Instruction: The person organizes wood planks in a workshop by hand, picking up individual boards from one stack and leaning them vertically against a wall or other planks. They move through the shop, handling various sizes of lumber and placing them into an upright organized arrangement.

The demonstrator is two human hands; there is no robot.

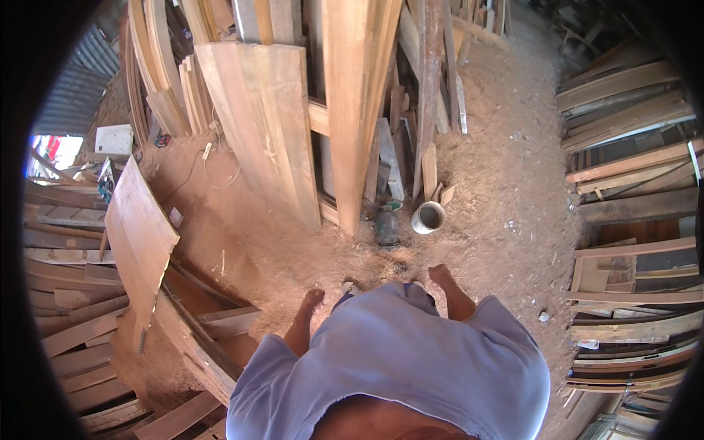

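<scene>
The person in the loose pale blue shirt [396,352] is standing on a floor covered with reddish sawdust [506,191] and is looking down at the own body. The left hand [313,298] is hanging beside the body, low over the sawdust; it is holding nothing, and I cannot tell if the fingers are curled or open. The right hand [440,275] is also hanging empty, the fingers seem loosely bent, but the picture is not showing this clearly. The nearest thing to the right hand is a small round white cup-shaped container [428,217], which is standing on the sawdust in front of the person, just beside a dark green bottle-like object [387,226]. Behind them, wide light brown wooden boards [268,125] are leaning upright. On the left, one flat brown wooden panel [141,235] is resting tilted on stacked planks [66,323].
</scene>
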